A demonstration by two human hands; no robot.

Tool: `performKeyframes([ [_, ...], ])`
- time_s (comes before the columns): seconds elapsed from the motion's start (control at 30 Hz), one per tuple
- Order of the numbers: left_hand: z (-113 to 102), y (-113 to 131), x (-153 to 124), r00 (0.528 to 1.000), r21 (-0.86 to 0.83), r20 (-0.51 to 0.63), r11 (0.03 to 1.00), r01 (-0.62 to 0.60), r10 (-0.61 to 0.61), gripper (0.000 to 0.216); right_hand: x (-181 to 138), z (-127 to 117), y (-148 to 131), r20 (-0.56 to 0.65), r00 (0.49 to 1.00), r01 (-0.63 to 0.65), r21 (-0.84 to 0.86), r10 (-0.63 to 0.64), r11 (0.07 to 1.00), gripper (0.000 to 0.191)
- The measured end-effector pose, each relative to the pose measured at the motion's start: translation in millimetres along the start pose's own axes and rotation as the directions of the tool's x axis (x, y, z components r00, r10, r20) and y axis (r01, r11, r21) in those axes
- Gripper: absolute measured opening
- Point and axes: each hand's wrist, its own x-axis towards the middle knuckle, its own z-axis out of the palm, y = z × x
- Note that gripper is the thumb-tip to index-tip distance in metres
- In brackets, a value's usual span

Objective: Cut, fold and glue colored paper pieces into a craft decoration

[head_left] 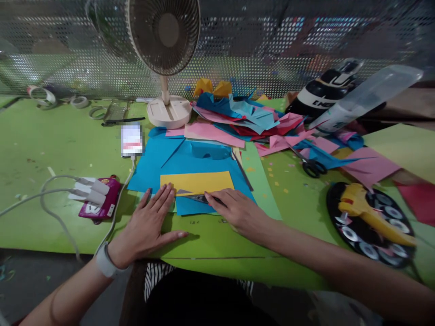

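Note:
A yellow paper strip [200, 180] lies on blue paper [156, 156] on the green table. My left hand [149, 224] is spread flat, its fingertips pressing the strip's left end and its thumb stretched out on the table. Closed around a dark-handled cutting tool [193, 196] with a pointed metal blade, my right hand [238, 210] rests at the strip's lower right. The blade lies along the strip's near edge, its tip pointing left toward my left fingers. My fingers hide the handle, so its exact kind does not show.
A fan [169, 111] stands behind the paper, beside a heap of coloured paper scraps [238, 117]. Black-handled scissors [314, 167] and a glue gun [377, 213] on a round black holder lie right. A phone [132, 139], cable and purple power strip [100, 201] occupy the left.

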Motion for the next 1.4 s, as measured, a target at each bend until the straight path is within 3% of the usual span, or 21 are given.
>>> performKeyframes([
  [0.93,-1,2,0,0.999,-0.023,0.028,1.000,0.022,-0.021,0.098,13,2,-7,-0.007,0.998,0.066,0.004,-0.066,0.998,0.050],
  [1.13,-8,-9,-7,0.998,-0.043,0.064,0.999,0.033,-0.030,0.093,11,1,-7,-0.011,0.998,0.060,0.010,-0.060,0.998,0.050],
  [1.4,-2,-16,-14,0.998,-0.034,0.047,0.999,0.041,-0.039,0.092,18,6,-12,-0.005,0.999,0.035,0.018,-0.035,0.999,0.052],
])
